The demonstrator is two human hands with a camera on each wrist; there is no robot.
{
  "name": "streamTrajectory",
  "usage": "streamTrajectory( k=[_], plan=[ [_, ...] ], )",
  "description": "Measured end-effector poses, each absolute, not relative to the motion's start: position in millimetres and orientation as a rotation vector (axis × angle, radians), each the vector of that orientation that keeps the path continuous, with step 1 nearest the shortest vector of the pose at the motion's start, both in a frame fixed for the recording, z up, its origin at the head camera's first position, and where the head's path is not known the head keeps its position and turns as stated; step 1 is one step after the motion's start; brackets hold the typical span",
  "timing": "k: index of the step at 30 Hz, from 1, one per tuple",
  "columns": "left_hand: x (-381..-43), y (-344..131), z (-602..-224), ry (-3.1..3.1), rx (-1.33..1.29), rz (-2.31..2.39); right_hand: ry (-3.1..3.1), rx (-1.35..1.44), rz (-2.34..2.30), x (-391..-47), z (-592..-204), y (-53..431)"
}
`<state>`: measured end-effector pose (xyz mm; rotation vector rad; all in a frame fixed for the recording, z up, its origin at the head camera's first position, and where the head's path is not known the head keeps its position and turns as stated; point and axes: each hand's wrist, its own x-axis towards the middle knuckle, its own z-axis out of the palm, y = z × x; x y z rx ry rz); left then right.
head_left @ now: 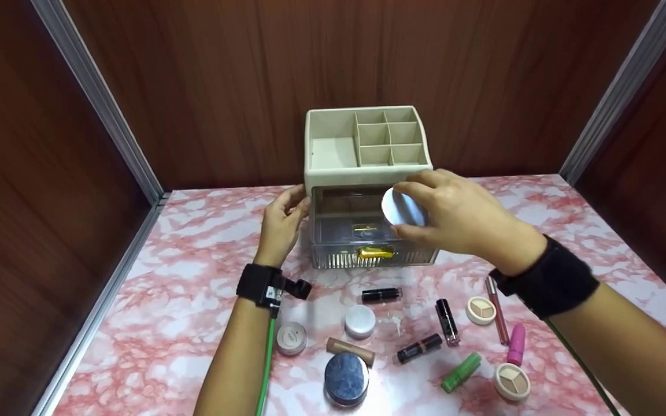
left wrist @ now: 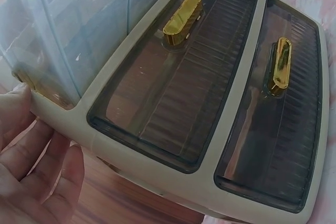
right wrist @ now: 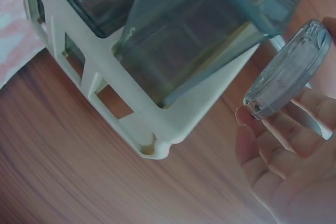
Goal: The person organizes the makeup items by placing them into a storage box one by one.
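A cream makeup organizer stands at the back of the table. Its smoky see-through top drawer, with a gold handle, is pulled out. Over the drawer's right side, my right hand pinches a shiny round compact by its edges. In the right wrist view the compact is flat, clear-rimmed and tilted. My left hand rests against the organizer's left side. In the left wrist view, the left thumb touches the frame's front corner beside the drawer, with the other fingers along the side.
Two lower drawers with gold handles are closed. Nearer on the marbled table lie lipsticks, a white-lidded jar, a dark-lidded jar, a green tube, a pink tube and concealer palettes. Wooden panels enclose the table.
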<state>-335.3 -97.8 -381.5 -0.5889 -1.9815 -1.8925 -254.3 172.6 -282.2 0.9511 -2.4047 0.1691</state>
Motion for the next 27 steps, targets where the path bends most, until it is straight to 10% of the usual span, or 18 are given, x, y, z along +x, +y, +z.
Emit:
streamTrajectory(
  k=[27],
  plan=[
    [-338,-99,-381,-1.985,-0.614,-1.907,-2.802,1.041,0.254,-306,-295,155]
  ],
)
